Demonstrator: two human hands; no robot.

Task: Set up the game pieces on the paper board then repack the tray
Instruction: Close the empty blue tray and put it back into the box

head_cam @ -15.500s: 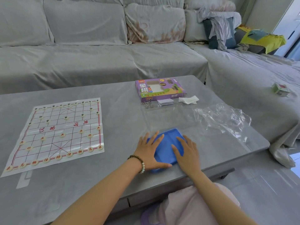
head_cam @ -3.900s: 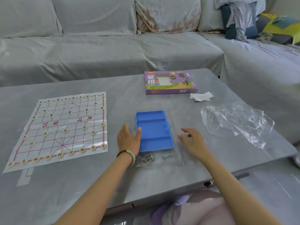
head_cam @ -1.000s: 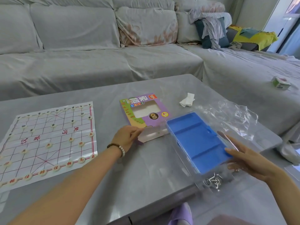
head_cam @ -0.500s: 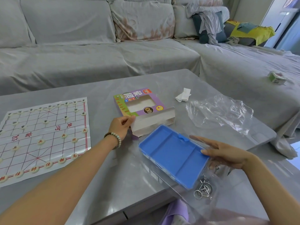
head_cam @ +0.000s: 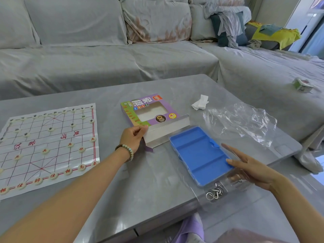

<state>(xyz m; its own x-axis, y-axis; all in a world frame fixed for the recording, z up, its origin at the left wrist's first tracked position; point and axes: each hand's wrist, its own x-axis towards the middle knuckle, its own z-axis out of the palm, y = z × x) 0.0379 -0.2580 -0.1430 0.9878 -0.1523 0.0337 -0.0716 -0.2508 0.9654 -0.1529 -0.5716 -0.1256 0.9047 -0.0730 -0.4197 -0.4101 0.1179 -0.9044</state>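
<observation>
The blue tray (head_cam: 199,155) sits in a clear plastic shell that also holds metal ring puzzles (head_cam: 213,192). Its near end overhangs the table's front edge and its far corner is close to the open end of the purple game box (head_cam: 150,111). My right hand (head_cam: 250,167) holds the tray's right side, thumb on the blue rim, other fingers showing through the clear shell from beneath. My left hand (head_cam: 133,137) pinches the box's opened flap (head_cam: 166,132). The paper board (head_cam: 49,146) lies at the left with round pieces set on its lines.
A crumpled clear plastic bag (head_cam: 242,121) lies at the table's right, and a white tissue (head_cam: 200,102) is behind the box. A grey sofa (head_cam: 105,64) wraps around the table's far and right sides, with a small carton (head_cam: 302,85) on its seat.
My right hand has brought the tray forward and left, up to the box's open end. My left hand keeps its hold on the flap.
</observation>
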